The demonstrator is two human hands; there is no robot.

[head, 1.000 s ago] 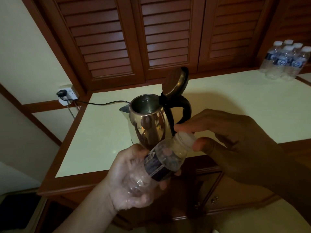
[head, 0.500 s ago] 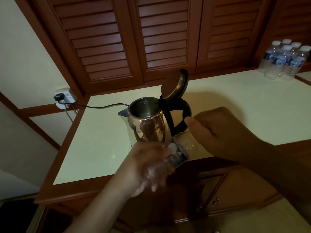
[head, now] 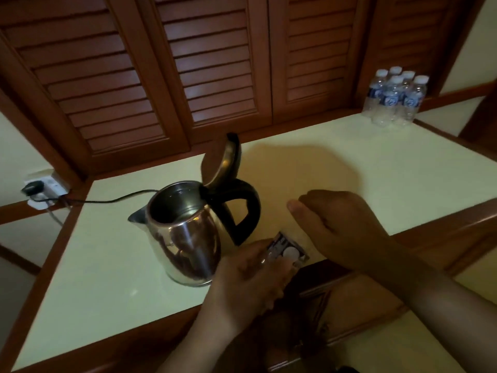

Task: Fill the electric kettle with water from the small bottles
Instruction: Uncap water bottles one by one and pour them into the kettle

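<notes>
Far left of the kettle (head: 185, 238), a black plug (head: 32, 189) sits in the wall socket (head: 45, 188), and its cord (head: 113, 200) runs across the pale counter (head: 107, 265) to behind the kettle. We see the kettle upright, spout pointing left, lid (head: 222, 160) hinged up and open, black handle (head: 247, 211) on its right side. Behind it stand louvred wooden doors (head: 215, 63). Just right of the kettle's base, at the counter's front edge, our left hand (head: 250, 281) is curled round a small water bottle (head: 281, 247). It's blurred, but the label & white cap (head: 291, 254) show past the fingers. Right of the handle, our right hand (head: 341, 224) hovers above the counter, apart from the bottle, fingers curled under w/ thumb pointing toward the kettle. We can't tell whether it pinches anything. Well to the right of the kettle, at the back, a cluster of capped small bottles (head: 395, 98) stands upright.
</notes>
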